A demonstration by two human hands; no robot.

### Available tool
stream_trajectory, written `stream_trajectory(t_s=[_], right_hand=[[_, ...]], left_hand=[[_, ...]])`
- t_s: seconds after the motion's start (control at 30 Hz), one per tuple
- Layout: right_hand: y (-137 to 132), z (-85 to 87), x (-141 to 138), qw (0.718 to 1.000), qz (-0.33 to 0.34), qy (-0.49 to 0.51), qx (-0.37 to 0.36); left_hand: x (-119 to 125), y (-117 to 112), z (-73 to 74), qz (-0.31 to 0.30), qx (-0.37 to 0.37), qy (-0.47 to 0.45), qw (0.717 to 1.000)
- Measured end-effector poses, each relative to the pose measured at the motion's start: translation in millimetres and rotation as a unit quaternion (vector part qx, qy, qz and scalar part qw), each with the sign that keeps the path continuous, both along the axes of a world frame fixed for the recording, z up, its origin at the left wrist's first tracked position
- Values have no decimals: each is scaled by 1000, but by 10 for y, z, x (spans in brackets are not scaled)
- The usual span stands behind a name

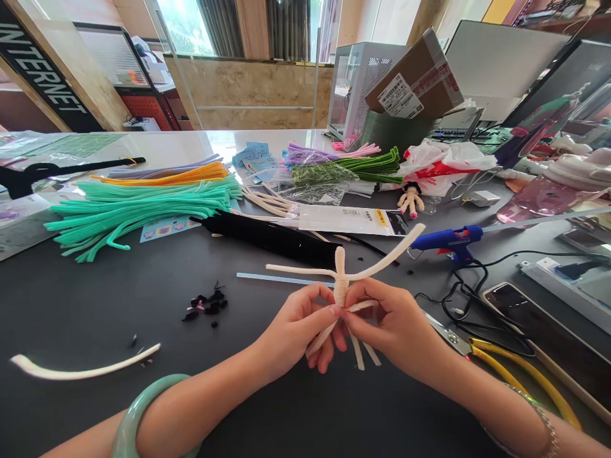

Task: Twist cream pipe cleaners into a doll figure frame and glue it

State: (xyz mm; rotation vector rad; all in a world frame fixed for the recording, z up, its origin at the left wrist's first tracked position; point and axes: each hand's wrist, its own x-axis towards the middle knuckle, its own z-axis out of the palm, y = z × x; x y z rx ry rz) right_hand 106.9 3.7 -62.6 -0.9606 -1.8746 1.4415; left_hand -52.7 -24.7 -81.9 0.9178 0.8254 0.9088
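My left hand [298, 331] and my right hand [394, 324] meet in front of me, and both pinch a cream pipe cleaner figure [340, 285]. It has a twisted body, two arms spread to the sides and several loose ends hanging below my fingers. My right fingers hold a cream strand across the figure's middle. My left fingers grip the lower body and partly hide the twist there. To the left of my hands, a loose cream pipe cleaner [86, 364] and small black bits [207, 305] lie on the dark tabletop [71, 299].
Bundles of teal [138, 210] and orange [167, 173] pipe cleaners and a black bundle [267, 238] lie ahead. A blue glue gun [449, 243], its black cord, yellow-handled pliers [506, 369] and a phone [534, 324] sit to the right. A small doll [410, 200] stands beyond.
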Motion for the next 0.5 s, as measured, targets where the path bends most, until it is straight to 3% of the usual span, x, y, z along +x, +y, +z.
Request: stream_trajectory(t_s=[0.13,0.33,0.5], right_hand=[[-3,-18,-17,1000,15,20,6],[-14,-24,-6,986,1,-35,164],[-73,-14,-25,974,7,-32,224]], left_hand=[[3,-11,-12,3,5,19,1000],[2,-14,-10,-2,19,38,999],[23,-32,-3,23,21,47,998]])
